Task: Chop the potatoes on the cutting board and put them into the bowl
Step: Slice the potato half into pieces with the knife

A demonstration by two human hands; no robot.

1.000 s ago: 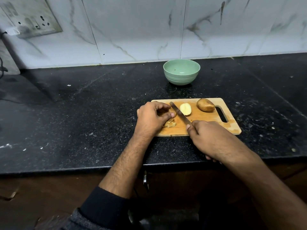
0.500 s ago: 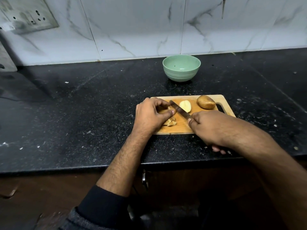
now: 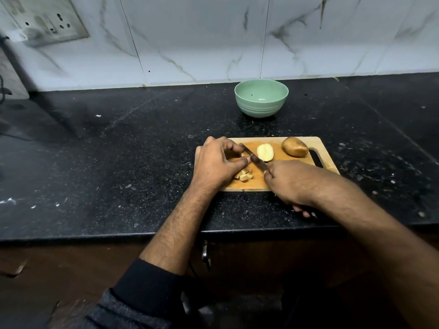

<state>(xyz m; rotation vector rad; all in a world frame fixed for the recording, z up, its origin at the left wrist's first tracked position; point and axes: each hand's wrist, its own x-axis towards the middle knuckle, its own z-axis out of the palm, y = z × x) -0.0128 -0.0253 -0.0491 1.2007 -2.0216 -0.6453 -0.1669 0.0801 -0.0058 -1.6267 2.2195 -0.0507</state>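
A wooden cutting board (image 3: 280, 184) lies on the black counter. My left hand (image 3: 218, 163) grips a potato piece at the board's left end, mostly hidden under its fingers. Cut potato chunks (image 3: 244, 175) lie just below its thumb. My right hand (image 3: 292, 182) holds a knife (image 3: 255, 159) whose blade slants up-left against the left hand's fingertips. A potato half (image 3: 265, 152) lies cut face up at the middle of the board. A whole potato (image 3: 295, 146) sits at the right end beside the handle slot. The green bowl (image 3: 261, 108) stands empty behind the board.
The black stone counter (image 3: 118, 162) stretches left and right, its front edge close below the board. A marble-tiled wall (image 3: 213, 39) backs it, with a socket panel (image 3: 47, 22) at the upper left. A dark cabinet front sits under the counter.
The knife blade has shifted slightly along the potato under my left hand, and a few more chunks show below the thumb. The bowl and the other potatoes have stayed put.
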